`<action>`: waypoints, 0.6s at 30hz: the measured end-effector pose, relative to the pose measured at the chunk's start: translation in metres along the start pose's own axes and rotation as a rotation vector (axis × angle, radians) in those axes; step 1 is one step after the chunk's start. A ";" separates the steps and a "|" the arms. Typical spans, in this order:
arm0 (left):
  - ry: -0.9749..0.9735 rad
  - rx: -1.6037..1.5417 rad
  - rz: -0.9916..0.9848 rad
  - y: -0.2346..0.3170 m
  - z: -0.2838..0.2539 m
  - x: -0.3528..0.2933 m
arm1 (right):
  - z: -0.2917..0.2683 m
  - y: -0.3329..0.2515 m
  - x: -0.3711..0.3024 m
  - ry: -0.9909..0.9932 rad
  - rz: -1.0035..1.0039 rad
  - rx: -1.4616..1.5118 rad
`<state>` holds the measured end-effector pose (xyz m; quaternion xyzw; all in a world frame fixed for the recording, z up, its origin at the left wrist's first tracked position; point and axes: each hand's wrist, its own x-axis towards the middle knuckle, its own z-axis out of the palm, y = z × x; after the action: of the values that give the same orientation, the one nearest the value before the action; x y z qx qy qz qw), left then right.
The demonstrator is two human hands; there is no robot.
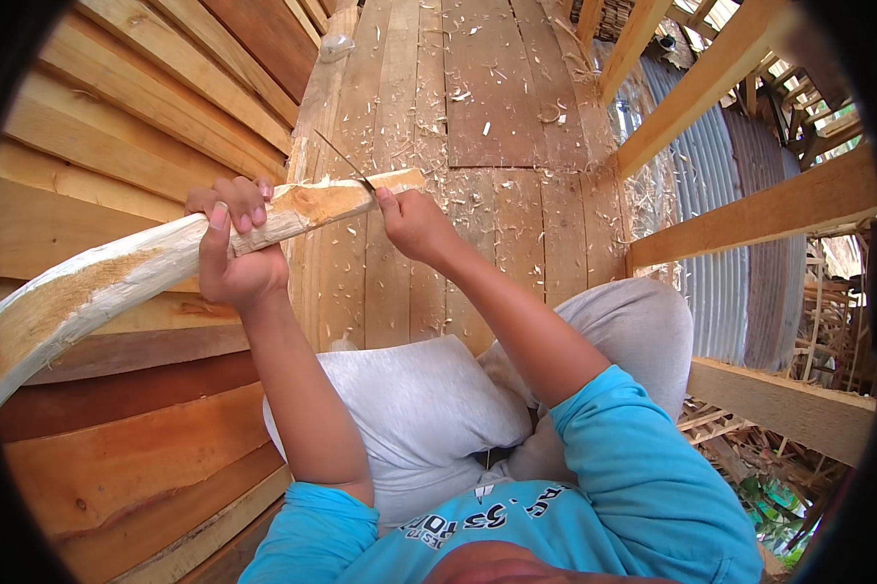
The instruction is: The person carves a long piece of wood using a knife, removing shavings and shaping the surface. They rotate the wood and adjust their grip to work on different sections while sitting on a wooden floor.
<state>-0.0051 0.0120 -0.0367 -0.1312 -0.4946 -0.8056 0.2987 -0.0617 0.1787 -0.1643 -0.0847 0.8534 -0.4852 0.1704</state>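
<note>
A long, curved piece of peeled wood (108, 273) runs from the left rim toward the middle, its pale surface showing tan carved patches. Around its middle part wraps my left hand (239, 243), fingers over the top and thumb at the near side. Near the wood's right end my right hand (414, 224) grips a knife, its handle hidden in the fist. The thin dark knife blade (343, 159) points up and left, its base lying against the wood's upper face.
Stacked planks (117, 146) stand along the left. Wood shavings (477, 209) litter the plank floor (395, 282). A clear plastic container (335, 49) sits at the far left of the floor. On the right are wooden rails (760, 219) and corrugated metal sheets (696, 234). My crossed legs are close below.
</note>
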 end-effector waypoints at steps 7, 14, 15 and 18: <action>-0.045 -0.010 0.010 0.002 -0.004 -0.002 | -0.010 -0.013 -0.009 -0.036 0.058 -0.030; -0.047 -0.012 0.001 -0.001 0.000 -0.004 | -0.008 -0.013 -0.010 0.002 -0.055 -0.048; -0.053 -0.006 0.006 0.000 -0.002 -0.003 | -0.004 -0.012 -0.008 0.049 -0.100 -0.075; -0.067 -0.009 0.010 0.001 0.000 -0.001 | 0.005 0.015 -0.001 0.177 -0.081 -0.146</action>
<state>-0.0037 0.0120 -0.0371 -0.1617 -0.5001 -0.8013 0.2857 -0.0588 0.1829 -0.1796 -0.0882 0.8940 -0.4340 0.0680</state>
